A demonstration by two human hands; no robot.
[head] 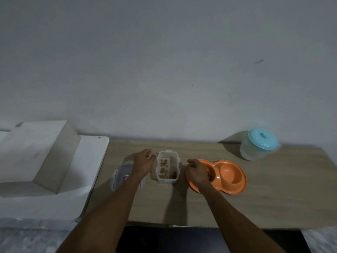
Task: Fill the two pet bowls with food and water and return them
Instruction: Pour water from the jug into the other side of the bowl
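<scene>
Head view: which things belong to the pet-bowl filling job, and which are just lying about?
Job: orange double bowl, open kibble container, its lid beside it, teal-lidded jug (probably the water).
Lying about: white boxy unit left of the table.

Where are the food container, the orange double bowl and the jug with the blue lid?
food container [166, 180], head view, on its near wall.
orange double bowl [230, 172], head view, on its empty right compartment.
jug [262, 141], head view, on its blue lid.
</scene>
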